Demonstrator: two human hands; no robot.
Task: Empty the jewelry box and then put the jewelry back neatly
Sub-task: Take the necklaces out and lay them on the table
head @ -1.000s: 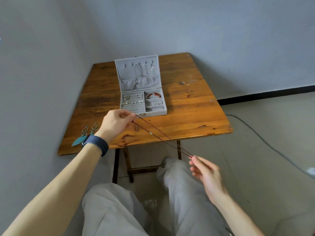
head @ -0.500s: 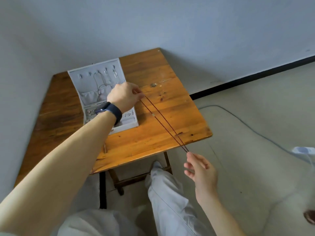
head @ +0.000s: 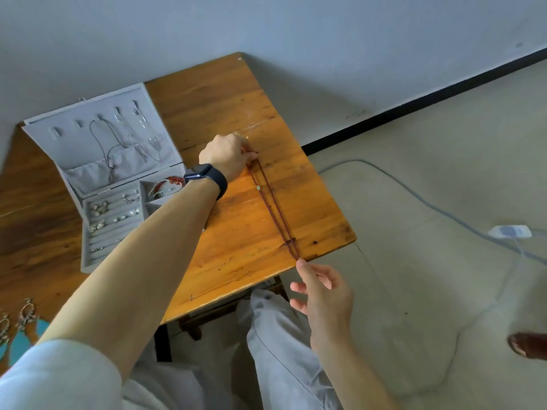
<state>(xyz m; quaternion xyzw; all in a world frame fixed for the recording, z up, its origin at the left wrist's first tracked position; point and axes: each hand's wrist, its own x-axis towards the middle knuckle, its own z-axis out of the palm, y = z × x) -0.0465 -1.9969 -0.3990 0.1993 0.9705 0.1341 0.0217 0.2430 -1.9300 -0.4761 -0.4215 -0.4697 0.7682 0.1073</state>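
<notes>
Left hand [head: 226, 156] is now right of the open jewelry box [head: 112, 202], no longer over it, pinching the necklace [head: 273, 208] at its far end. Right hand [head: 324, 294] pinches the near end at the table [head: 236, 113] edge. The strand has dropped and lies stretched along the wood.

The grey jewelry box [head: 97, 179] sits open on the table [head: 236, 113], thin chains [head: 109, 143] hanging in its raised lid, small studs [head: 109, 214] in the rows, a red bracelet [head: 168, 183] beside them; right of it a dark red bead necklace [head: 273, 208] stretches doubled and straight
</notes>
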